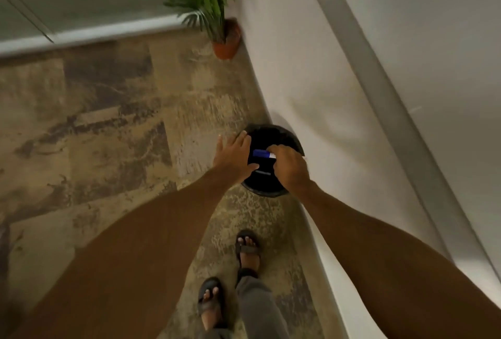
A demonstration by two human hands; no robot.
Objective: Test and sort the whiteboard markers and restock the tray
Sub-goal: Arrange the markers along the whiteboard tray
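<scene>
Blue cap, white barrel: the marker [262, 153] pokes sideways out of the right hand [291, 167], whose grip is curled round the barrel, right above the mouth of the round black bin [264, 192]. The left hand [234, 155] is flat over the bin's left rim, grip released, fingers straight and spread. The bin stands on the mottled carpet [108, 121], tight against the white wall [298, 67], with open floor stretching off to the left. Inside it's dark, with one thin pale streak too blurred to identify. A potted plant [226, 40] sits in the far corner.
</scene>
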